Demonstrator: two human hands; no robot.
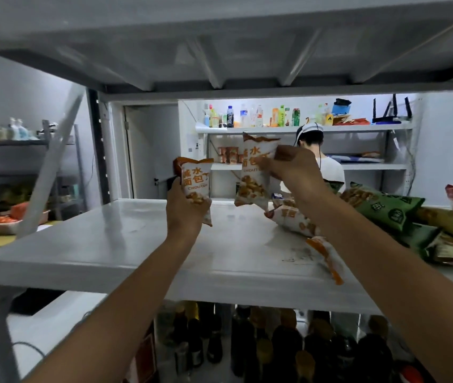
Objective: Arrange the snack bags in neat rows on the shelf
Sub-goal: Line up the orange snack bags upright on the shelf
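Your left hand (185,208) gripped one snack bag (195,183) upright, right hand (291,167) a second bag (255,172); left one was lower, nearer the shelf (109,244).

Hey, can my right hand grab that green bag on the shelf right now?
Probably not yet: the right hand grips a crouton bag. The green bag lies uncovered beside that arm, so the path looks free.

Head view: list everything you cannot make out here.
Head view:
- Left croutons bag: lower part covered by the left hand gripping it.
- Right croutons bag: edge under the right hand.
- Orange bags on the shelf: partly behind the right forearm.
- Green bag pile: cut off by the right edge.
- Bottles below: dark, blurred, labels unreadable.
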